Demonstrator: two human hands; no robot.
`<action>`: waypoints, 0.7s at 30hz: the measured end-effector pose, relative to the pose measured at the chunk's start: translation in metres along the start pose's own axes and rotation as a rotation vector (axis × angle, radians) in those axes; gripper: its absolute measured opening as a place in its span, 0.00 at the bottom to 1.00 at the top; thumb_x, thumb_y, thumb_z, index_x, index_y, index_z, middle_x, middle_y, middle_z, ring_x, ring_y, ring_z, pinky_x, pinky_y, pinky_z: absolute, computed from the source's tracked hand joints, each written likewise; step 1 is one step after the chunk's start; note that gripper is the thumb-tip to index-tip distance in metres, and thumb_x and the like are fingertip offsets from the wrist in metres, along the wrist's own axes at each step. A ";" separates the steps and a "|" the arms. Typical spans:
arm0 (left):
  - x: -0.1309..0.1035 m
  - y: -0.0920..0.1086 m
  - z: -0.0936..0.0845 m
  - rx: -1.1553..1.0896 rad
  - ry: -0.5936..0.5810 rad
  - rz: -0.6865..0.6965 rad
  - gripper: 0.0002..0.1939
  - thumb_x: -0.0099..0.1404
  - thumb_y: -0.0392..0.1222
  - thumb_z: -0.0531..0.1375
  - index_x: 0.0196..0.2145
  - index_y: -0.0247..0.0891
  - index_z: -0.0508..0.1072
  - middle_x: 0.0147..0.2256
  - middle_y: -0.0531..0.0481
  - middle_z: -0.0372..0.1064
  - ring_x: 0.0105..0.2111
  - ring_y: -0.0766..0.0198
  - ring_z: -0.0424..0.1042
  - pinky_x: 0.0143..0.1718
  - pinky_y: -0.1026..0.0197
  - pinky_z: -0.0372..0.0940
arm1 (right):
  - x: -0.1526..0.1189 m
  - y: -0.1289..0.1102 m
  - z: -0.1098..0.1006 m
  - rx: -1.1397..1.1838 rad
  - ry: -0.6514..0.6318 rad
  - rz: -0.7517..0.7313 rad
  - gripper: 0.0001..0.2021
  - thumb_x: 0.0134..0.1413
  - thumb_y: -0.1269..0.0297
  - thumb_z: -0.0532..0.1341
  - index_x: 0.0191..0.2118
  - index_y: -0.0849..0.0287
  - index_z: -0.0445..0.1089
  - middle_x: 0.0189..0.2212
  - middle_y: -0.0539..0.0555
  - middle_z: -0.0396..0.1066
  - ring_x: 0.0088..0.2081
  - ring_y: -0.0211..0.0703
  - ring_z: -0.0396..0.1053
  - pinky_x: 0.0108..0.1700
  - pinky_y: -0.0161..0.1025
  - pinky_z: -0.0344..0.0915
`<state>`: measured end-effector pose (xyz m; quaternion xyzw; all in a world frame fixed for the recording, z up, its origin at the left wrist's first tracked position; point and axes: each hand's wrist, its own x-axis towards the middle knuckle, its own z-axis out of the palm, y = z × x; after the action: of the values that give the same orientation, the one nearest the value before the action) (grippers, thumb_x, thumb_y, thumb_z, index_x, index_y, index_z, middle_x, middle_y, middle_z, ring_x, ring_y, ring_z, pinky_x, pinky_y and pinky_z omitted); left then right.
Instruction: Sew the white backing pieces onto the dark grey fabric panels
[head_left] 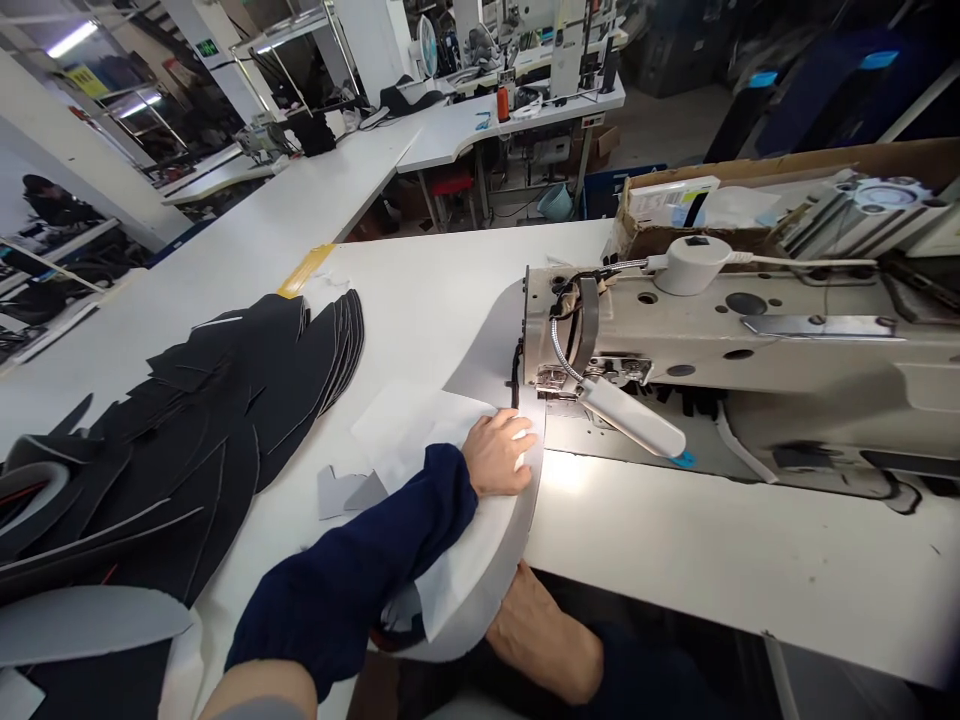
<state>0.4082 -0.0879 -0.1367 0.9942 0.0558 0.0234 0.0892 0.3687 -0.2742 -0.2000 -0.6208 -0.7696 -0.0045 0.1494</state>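
The white table (pixel 675 545) runs widest, with the sewing machine (pixel 682 335) at its right and a heap of black pieces (pixel 217 390) at the left. Between them lies the curved grey panel (pixel 461 630), its far end beside the machine head, its near end reaching past the table edge. A thin white sheet (pixel 465 550) covers much of it. My left hand (pixel 499 452) rests palm down on the sheet, fingers slightly bent, pressing rather than gripping. My right hand (pixel 536 625) is at the panel's near, overhanging edge; its fingertips are hidden, so I can't tell if they grip. I'd judge it best to press lightly, keep the layers smooth, support the overhang and keep fingertips clear of the needle area.
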 end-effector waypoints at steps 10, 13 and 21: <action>-0.031 0.029 -0.031 0.055 -0.115 -0.036 0.15 0.57 0.40 0.56 0.43 0.38 0.71 0.60 0.43 0.50 0.56 0.47 0.52 0.48 0.47 0.61 | 0.007 -0.004 -0.018 0.012 -0.054 -0.012 0.08 0.51 0.72 0.61 0.39 0.61 0.73 0.41 0.61 0.72 0.47 0.58 0.65 0.51 0.60 0.58; -0.063 0.049 -0.034 0.015 -0.209 -0.147 0.21 0.59 0.38 0.54 0.51 0.42 0.64 0.59 0.42 0.48 0.49 0.50 0.58 0.41 0.52 0.66 | 0.008 -0.011 -0.023 -0.003 -0.079 -0.037 0.06 0.51 0.71 0.61 0.35 0.65 0.74 0.36 0.65 0.73 0.43 0.58 0.68 0.47 0.58 0.61; -0.041 0.045 -0.015 0.038 -0.356 -0.220 0.23 0.64 0.41 0.49 0.58 0.45 0.56 0.45 0.44 0.58 0.34 0.60 0.67 0.32 0.58 0.68 | 0.010 -0.003 -0.031 -0.127 -0.056 -0.036 0.08 0.49 0.73 0.61 0.36 0.67 0.74 0.34 0.65 0.73 0.42 0.60 0.68 0.45 0.57 0.61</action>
<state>0.3714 -0.1342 -0.1151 0.9720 0.1480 -0.1635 0.0808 0.3707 -0.2711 -0.1672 -0.6150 -0.7827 -0.0385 0.0878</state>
